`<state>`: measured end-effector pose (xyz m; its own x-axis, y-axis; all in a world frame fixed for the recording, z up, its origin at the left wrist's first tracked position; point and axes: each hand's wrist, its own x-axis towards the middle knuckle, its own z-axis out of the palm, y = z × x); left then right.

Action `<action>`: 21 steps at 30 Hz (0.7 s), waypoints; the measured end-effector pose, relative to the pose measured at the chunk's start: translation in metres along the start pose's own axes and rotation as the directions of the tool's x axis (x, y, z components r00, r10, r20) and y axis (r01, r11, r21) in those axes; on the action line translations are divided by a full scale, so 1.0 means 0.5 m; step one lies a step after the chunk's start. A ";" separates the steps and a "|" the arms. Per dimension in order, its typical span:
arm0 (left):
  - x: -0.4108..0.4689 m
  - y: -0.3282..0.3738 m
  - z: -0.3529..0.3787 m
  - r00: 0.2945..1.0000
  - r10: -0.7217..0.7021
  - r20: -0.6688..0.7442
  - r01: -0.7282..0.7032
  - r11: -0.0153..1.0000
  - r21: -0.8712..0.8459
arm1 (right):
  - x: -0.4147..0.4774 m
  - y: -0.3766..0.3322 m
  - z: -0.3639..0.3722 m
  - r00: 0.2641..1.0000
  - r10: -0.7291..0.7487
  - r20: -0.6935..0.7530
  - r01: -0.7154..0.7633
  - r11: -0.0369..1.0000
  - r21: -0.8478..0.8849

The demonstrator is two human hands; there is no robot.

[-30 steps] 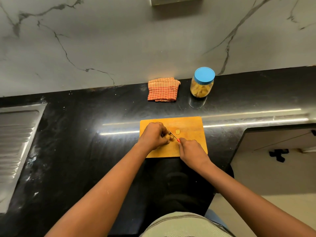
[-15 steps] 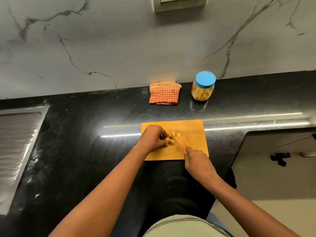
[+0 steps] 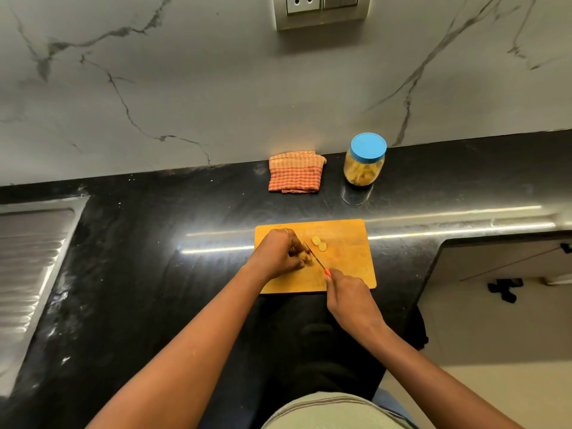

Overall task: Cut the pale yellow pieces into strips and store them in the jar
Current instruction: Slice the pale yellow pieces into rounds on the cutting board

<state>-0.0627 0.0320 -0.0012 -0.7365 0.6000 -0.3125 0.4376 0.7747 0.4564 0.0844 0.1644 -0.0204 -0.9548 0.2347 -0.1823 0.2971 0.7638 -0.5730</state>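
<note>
An orange cutting board (image 3: pixel 343 267) lies on the black counter in front of me. My left hand (image 3: pixel 278 253) curls its fingers over a pale yellow piece (image 3: pixel 307 257) near the board's middle. My right hand (image 3: pixel 348 291) grips a small knife (image 3: pixel 315 258) by its red handle, the blade slanting up-left against that piece. Two cut pale yellow slices (image 3: pixel 319 243) lie just beyond the blade. The clear jar (image 3: pixel 364 162) with a blue lid stands at the back, closed, with yellow pieces inside.
A folded orange checked cloth (image 3: pixel 295 172) lies left of the jar by the marble wall. A steel sink drainboard (image 3: pixel 28 258) sits at the far left. The counter's edge (image 3: pixel 433 264) steps back on the right, over the floor.
My right hand has drawn back toward me with the knife. A second cut slice now lies beside the first. The view has tilted up a little.
</note>
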 end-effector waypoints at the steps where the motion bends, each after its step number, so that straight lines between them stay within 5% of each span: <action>1: 0.000 0.000 0.001 1.000 0.006 -0.003 -0.006 1.000 0.000 | 0.001 -0.001 0.001 1.000 0.000 -0.001 0.000 1.000 -0.002; 21: 0.001 -0.002 0.007 0.998 0.038 -0.041 -0.038 0.999 -0.012 | 0.023 -0.001 0.003 0.998 -0.040 0.045 0.044 0.996 -0.080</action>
<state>-0.0617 0.0320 -0.0047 -0.7398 0.6203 -0.2607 0.4594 0.7488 0.4778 0.0735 0.1658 -0.0236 -0.9648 0.1764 -0.1953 0.2539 0.8190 -0.5145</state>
